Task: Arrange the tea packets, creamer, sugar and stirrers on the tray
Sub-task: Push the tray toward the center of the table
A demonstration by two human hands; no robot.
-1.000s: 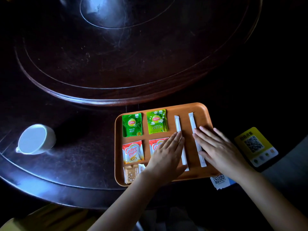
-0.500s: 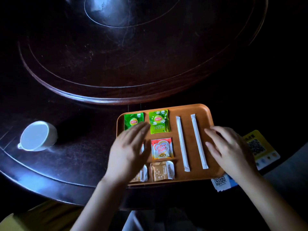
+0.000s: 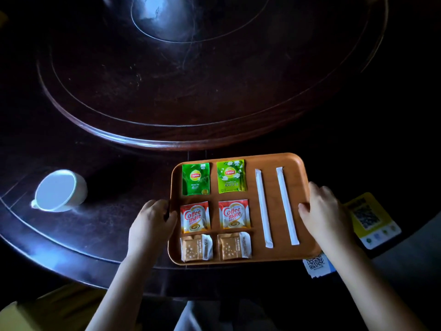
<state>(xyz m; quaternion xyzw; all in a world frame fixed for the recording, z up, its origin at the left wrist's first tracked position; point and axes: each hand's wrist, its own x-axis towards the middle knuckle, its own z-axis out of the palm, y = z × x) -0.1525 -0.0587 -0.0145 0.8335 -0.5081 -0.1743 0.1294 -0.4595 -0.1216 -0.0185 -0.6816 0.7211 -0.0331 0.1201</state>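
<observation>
Left hand [image 3: 152, 220] curls over the left rim of the tray [image 3: 274, 161], thumb on the inside edge, fingers wrapped on the outside. Right hand [image 3: 324, 211] grips the right rim the same way, thumb resting on the tray floor just beside the outer stirrer. Both hands closed on the tray.

Tray: rounded-corner rectangle, matte orange-brown wood-look, shallow raised lip, sitting at the near edge of the worktop [image 3: 100, 235].

Contents in neat rows, none touching:
- far row: dark green tea packet [image 3: 195, 179] w/ light green tea packet [image 3: 231, 176] to its right, glossy foil squares
- mid row: two red/white creamer sachets [image 3: 195, 217] [image 3: 234, 214], slightly crinkled
- near row: two tan sugar packets [image 3: 196, 247] [image 3: 234, 246], white strip on the right side
- right half: two long thin stirrers [image 3: 263, 207] [image 3: 287, 205] in white paper sleeves, roughly parallel, running far-to-near

Worktop is dark polished wood, round, w/ a raised circular turntable [image 3: 191, 80] in the middle, glossy.

White ceramic cup [image 3: 59, 191] lies tipped on its side, well left of the tray. Yellow QR card [image 3: 372, 220] right of the right hand; small white-blue QR slip [image 3: 318, 265] peeks from under the tray's near right corner.
</observation>
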